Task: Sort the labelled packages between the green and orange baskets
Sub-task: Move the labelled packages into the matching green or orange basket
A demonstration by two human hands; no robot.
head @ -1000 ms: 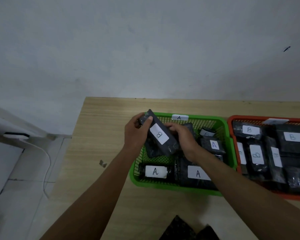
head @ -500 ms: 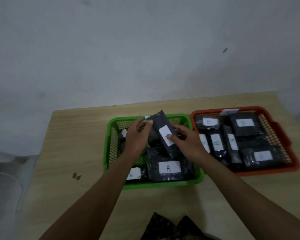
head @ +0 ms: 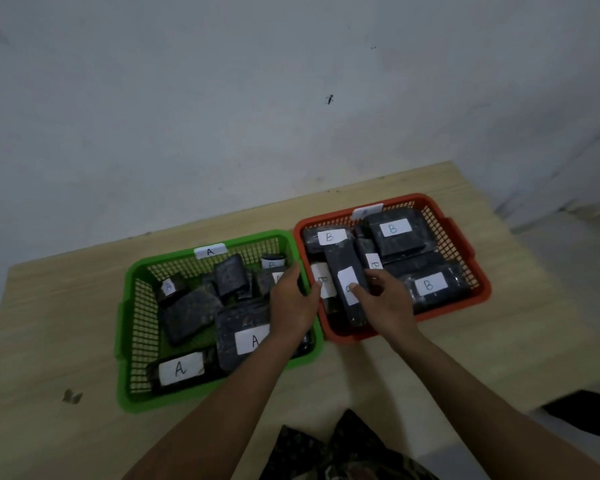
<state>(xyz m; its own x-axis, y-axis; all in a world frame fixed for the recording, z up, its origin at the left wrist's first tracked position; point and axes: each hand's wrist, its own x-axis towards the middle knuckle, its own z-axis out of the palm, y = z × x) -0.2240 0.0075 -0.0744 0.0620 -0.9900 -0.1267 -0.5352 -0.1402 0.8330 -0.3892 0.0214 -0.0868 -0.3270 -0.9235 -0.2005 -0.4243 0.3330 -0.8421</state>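
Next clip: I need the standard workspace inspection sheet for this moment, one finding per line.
Surface: light wooden table, small dark scrap near its left front.
Job's things: green basket tagged A holds black packages, mostly labelled A; orange basket holds B packages; long black package lies over the orange basket's left part.
Clutter: nothing seen beyond the scrap.
Hands: right hand rests fingers on the long package's label; left hand open, beside it above the green basket's right rim.
Cables: nothing seen.
Surroundings: plain grey wall behind; patterned dark clothing at the bottom edge.
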